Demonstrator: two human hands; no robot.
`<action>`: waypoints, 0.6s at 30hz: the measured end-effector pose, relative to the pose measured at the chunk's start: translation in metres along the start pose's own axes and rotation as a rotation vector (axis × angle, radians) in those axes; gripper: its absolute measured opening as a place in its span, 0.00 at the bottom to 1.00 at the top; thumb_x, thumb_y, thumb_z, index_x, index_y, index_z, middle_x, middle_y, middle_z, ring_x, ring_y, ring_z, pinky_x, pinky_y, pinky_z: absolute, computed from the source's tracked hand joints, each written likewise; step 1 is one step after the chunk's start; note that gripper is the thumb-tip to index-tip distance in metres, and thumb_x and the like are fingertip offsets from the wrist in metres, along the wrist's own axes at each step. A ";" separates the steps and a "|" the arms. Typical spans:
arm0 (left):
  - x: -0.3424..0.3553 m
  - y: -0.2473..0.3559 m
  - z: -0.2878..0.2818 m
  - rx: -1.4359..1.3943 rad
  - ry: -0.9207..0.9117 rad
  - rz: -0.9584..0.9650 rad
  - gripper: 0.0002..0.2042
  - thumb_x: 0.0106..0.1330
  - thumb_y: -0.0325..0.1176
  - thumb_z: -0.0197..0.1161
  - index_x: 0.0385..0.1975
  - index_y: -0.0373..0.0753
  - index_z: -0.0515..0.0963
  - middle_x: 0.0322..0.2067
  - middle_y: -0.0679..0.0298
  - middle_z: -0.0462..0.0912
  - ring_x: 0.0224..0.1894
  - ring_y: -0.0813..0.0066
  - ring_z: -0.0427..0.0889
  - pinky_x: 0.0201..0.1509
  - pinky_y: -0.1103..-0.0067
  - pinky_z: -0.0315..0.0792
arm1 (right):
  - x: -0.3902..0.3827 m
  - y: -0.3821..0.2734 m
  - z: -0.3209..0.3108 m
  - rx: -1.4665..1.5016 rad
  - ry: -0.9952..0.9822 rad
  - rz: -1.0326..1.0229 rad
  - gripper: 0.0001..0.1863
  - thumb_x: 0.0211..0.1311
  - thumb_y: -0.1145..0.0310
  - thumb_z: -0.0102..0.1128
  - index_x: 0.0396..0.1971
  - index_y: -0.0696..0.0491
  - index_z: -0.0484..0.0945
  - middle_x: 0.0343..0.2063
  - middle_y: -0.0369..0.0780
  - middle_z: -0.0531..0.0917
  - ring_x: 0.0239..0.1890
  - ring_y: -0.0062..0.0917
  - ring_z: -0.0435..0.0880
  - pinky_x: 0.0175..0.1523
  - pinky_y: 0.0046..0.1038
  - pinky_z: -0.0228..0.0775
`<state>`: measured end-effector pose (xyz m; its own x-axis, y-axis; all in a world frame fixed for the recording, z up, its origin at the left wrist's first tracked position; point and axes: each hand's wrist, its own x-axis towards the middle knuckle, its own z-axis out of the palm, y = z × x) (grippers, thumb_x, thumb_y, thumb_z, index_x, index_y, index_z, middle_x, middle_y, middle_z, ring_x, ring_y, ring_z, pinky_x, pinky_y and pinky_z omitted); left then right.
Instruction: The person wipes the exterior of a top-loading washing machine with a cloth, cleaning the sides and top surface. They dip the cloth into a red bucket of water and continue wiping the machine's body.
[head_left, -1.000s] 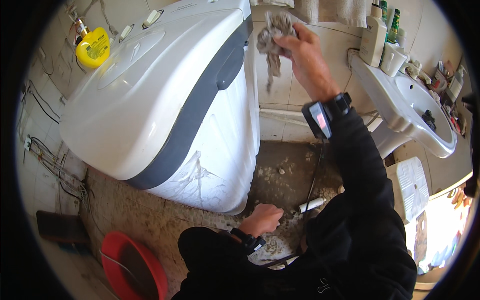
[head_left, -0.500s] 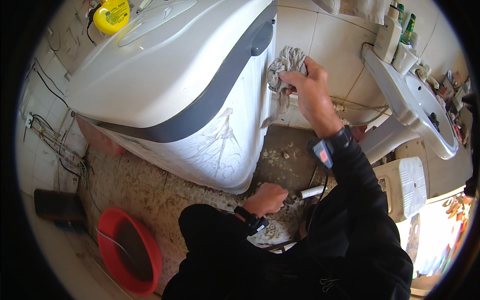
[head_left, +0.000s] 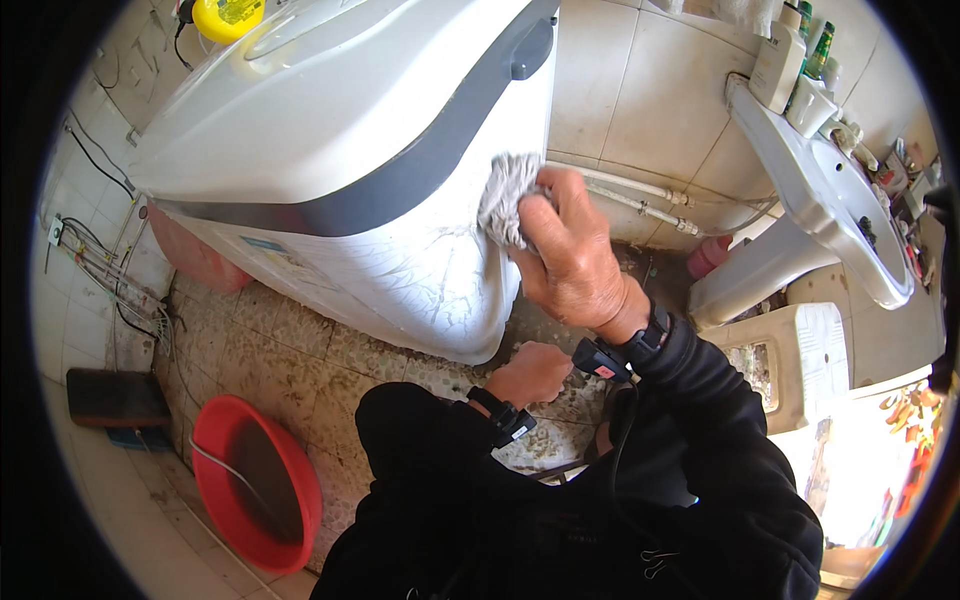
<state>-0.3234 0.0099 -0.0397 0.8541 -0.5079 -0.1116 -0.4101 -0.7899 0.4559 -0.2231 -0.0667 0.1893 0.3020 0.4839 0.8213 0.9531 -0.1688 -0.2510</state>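
Machine: A washing machine (head_left: pixel 330 130) in glossy white plastic bulges toward the wearer, belted by a smooth dark grey strip (head_left: pixel 365 202); crinkled, film-like streaks (head_left: pixel 440 285) mark the panel beneath.
Cloth: Soft and grey, the cloth (head_left: pixel 510 195) is bunched into folds against the white panel, below the strip and close to the panel's right edge.
Right hand (head_left: pixel 572 255): Curled narrow around the cloth, thumb and fingers bent, back of the hand upward.
Left hand (head_left: pixel 530 372): Low over the floor near the machine's bottom corner, seen from the back; how far its fingers close, and whether they hold anything, cannot be told.
Tub: Round and red, the tub (head_left: pixel 212 500) stands at lower left on stained floor tiles (head_left: pixel 265 330), apart from both hands.
Edges: Right of the working hand, a gap separates the machine from the sink's curved white pedestal (head_left: pixel 760 275); pale pipes (head_left: pixel 640 200) run along the wall behind.
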 end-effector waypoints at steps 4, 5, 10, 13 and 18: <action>-0.002 0.013 -0.022 0.021 -0.037 -0.053 0.05 0.60 0.31 0.69 0.29 0.37 0.88 0.33 0.49 0.91 0.41 0.45 0.92 0.46 0.54 0.83 | 0.006 0.000 -0.011 0.149 -0.152 0.319 0.20 0.52 0.84 0.69 0.47 0.58 0.79 0.44 0.53 0.80 0.41 0.55 0.83 0.46 0.45 0.79; -0.003 0.016 -0.026 -0.030 -0.009 -0.090 0.05 0.60 0.31 0.70 0.30 0.37 0.88 0.34 0.49 0.91 0.41 0.45 0.92 0.46 0.54 0.83 | 0.010 -0.001 -0.018 0.101 -0.061 0.240 0.22 0.52 0.84 0.70 0.49 0.58 0.79 0.44 0.52 0.79 0.44 0.54 0.83 0.48 0.45 0.79; -0.019 0.017 -0.023 -0.478 0.189 -0.190 0.08 0.62 0.33 0.74 0.39 0.40 0.87 0.35 0.52 0.91 0.43 0.42 0.90 0.49 0.59 0.83 | 0.030 0.000 -0.004 -0.039 0.220 -0.117 0.26 0.51 0.80 0.71 0.54 0.59 0.78 0.56 0.55 0.79 0.53 0.51 0.83 0.53 0.44 0.81; -0.017 0.012 -0.013 -0.298 0.229 -0.141 0.08 0.62 0.31 0.74 0.40 0.40 0.86 0.36 0.52 0.91 0.42 0.50 0.91 0.48 0.63 0.82 | 0.005 0.009 0.024 -0.126 0.287 -0.204 0.27 0.52 0.76 0.70 0.56 0.59 0.80 0.60 0.52 0.80 0.58 0.51 0.82 0.61 0.45 0.80; -0.014 0.010 -0.014 -0.657 0.115 -0.270 0.12 0.60 0.33 0.76 0.42 0.39 0.87 0.36 0.52 0.91 0.44 0.49 0.91 0.49 0.65 0.82 | -0.072 0.033 0.062 0.074 0.150 0.140 0.26 0.51 0.83 0.69 0.53 0.61 0.75 0.59 0.56 0.77 0.56 0.59 0.80 0.57 0.49 0.79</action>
<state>-0.3357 0.0136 -0.0214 0.9417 -0.2564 -0.2180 0.0659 -0.4947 0.8666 -0.2122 -0.0538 0.0906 0.4308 0.3261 0.8415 0.9024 -0.1592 -0.4003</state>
